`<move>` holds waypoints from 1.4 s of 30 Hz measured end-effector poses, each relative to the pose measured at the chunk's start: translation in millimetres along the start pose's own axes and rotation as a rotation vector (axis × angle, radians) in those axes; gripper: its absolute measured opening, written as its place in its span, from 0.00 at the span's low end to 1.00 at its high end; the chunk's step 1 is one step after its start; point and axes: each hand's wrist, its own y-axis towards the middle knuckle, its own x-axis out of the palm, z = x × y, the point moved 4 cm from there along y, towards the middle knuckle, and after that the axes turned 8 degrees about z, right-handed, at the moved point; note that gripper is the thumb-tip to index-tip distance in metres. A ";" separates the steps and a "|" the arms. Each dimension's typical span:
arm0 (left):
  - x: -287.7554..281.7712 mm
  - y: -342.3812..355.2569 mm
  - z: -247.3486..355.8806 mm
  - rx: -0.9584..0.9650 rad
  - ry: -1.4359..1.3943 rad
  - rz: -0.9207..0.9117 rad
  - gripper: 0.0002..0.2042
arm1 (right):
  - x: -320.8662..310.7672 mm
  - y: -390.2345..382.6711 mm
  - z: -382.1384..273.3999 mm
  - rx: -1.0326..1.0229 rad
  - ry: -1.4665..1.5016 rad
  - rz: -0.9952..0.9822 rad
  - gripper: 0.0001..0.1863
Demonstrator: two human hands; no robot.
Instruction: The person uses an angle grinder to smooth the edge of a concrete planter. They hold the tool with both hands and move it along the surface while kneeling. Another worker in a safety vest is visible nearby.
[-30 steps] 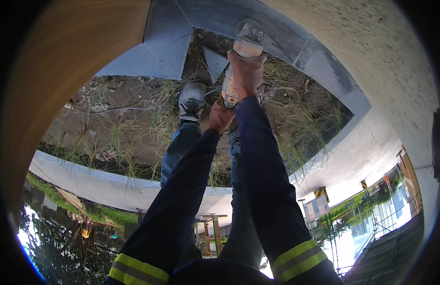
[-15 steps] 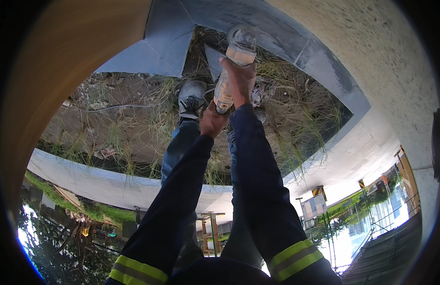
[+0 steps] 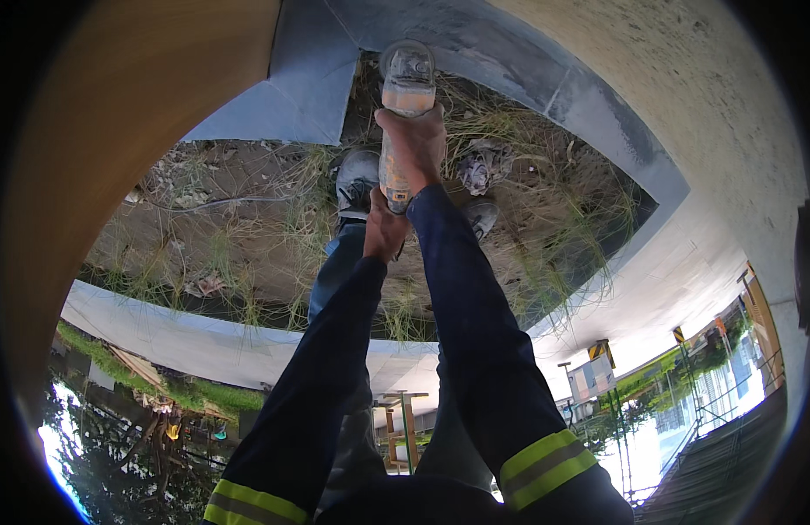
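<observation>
I hold a dusty, pale orange power tool [image 3: 403, 92], an angle grinder by its shape, out in front of me with both arms stretched. My right hand [image 3: 415, 140] wraps around its body just behind the round head. My left hand [image 3: 384, 229] grips the rear end of its handle. The tool's round head reaches the grey panel edge [image 3: 475, 44] at the top. Both sleeves are dark blue with yellow reflective bands.
Below the tool are my two grey shoes [image 3: 359, 179] on dirt with dry grass [image 3: 247, 236]. A crumpled grey rag [image 3: 480, 163] lies beside them. A tan curved surface [image 3: 116, 105] fills the left, a pale concrete wall [image 3: 685, 114] the right.
Both hands have pushed the tool farther away, toward the grey panel at the top. The grip of both hands is unchanged.
</observation>
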 end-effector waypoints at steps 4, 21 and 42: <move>-20.5 -62.8 26.4 0.039 0.581 -0.068 0.52 | -22.4 24.4 51.1 -0.008 0.199 0.065 0.36; 37.5 -161.9 67.0 0.171 0.784 -0.884 0.40 | -83.5 63.6 48.2 -0.109 -0.130 0.069 0.37; 25.7 -151.4 73.7 0.165 0.738 -0.818 0.40 | -74.0 84.1 -6.1 -0.450 -0.381 0.040 0.36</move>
